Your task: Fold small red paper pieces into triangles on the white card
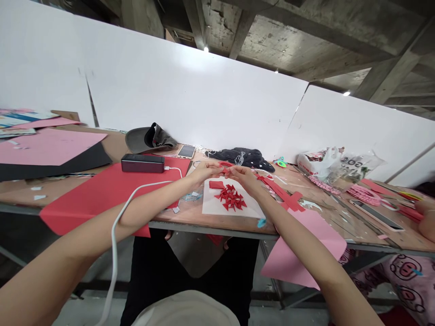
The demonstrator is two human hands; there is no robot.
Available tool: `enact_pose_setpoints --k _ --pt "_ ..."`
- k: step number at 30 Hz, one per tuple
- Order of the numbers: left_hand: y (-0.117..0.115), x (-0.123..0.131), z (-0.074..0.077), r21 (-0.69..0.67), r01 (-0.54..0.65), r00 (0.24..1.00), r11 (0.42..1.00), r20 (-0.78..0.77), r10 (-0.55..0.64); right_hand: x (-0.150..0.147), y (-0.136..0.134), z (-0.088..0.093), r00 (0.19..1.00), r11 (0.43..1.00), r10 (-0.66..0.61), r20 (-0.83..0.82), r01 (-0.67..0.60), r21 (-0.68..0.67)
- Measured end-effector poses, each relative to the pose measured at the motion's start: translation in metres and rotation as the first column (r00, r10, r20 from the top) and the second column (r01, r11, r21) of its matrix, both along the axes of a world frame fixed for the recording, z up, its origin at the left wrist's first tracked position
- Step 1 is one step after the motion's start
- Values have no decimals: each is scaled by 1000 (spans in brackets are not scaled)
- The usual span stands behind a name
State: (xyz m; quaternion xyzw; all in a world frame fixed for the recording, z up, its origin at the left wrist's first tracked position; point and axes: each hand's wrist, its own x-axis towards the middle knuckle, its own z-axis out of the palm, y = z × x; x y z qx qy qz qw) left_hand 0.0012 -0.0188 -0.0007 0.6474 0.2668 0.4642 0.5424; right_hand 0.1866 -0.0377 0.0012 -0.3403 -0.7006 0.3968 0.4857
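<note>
White panels (190, 99) stand behind a long wooden worktop (16, 195), under a bare concrete ceiling (288, 40). A white sheet (211, 208) lies at the near edge, in the middle, carrying a heap of small, pointed red paper pieces (232, 199) with a flat red piece (216, 184) just beside it on the far left.

Above the far side of that sheet, the left hand (205, 173) and right hand (245, 176) meet, fingertips pinched on a narrow red paper strip (224, 169). Its exact shape is partly hidden by the fingers. The step in hand looks like folding or shaping this strip; the next move seems to call for a light, precise pinch, one hand steadying the paper while the other presses the crease.

To the left, a black box (142, 164) rests on a large red sheet (98, 197); to the right, more red strips (285, 194) lie beside a pink sheet (306, 242) overhanging the near edge.
</note>
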Motion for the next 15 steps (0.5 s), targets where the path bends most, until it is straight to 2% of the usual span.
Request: enact_pose_setpoints --k 3,6,15 --pt "-1 0 1 -58 70 997 996 35 -68 0 -3 2 992 990 46 -121 -61 -123" --pt "-1 2 1 -71 68 997 995 36 -65 -1 -3 1 989 986 37 -140 -58 -154" --pt "-1 2 -1 -64 18 1000 998 18 -17 -2 -1 -3 999 999 -18 -41 17 -33"
